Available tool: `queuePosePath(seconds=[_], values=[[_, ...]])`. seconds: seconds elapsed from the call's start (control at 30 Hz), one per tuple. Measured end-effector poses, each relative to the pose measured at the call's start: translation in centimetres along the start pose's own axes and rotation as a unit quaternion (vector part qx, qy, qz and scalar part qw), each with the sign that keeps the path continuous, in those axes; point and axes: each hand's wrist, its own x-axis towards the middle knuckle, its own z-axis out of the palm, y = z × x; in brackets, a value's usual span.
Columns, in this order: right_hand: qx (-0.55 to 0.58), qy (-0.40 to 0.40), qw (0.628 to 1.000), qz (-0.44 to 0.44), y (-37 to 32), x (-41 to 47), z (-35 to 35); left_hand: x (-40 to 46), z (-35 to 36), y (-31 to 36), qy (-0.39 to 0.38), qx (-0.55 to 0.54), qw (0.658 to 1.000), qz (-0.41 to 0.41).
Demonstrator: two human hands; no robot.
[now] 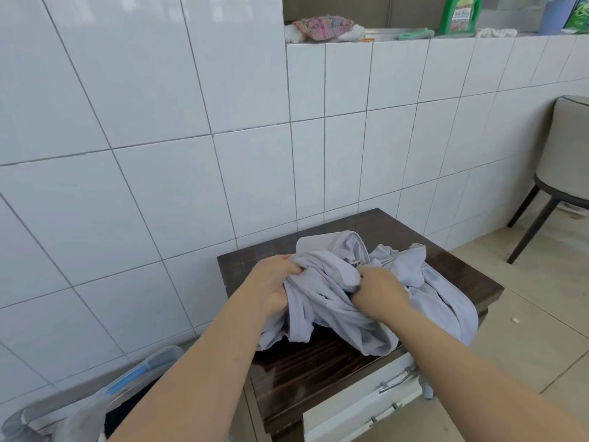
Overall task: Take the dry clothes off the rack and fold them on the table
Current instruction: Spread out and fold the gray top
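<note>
A clear bin (140, 374) is being kept on the floor, well left of and below the grip. The garment (347, 301), pale grey and crumpled, is being held in a heap on the dark table (306, 368). Its left bunch is being gripped by the left hand (274, 282), fingers curled into the cloth. Just right of that, a middle fold is being pinched by the right hand (376, 288), fingers closed round the fabric. Beyond the right grip, loose cloth is being draped over the table's right edge, above white drawers (360, 406). Far right of the grip, a chair (561, 173) is being kept by the tiled wall (159, 154). A green bottle (460, 14) is being kept on the ledge above.
</note>
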Motion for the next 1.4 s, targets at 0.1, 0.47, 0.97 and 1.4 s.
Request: queuePosePath(seconds=[0.1,0.47,0.97,1.4], values=[[0.180,-0.001,0.980,-0.087,-1.9,-0.4,-0.8,-0.6,1.3,0.5,0.029,0.025,0.999,-0.004],[0.385,-0.017,0.919,-0.078,-4.3,-1.3,-3.0,0.2,-0.5,-1.7,0.197,0.521,0.803,0.211],[0.643,-0.155,0.731,0.171,-3.0,-1.7,-2.2,-1.0,0.0,-2.0,0.108,0.413,0.891,0.156],[0.548,-0.137,0.796,0.216,-1.3,-0.7,-0.5,-1.8,-1.0,-1.5,-0.096,0.026,0.993,-0.062]])
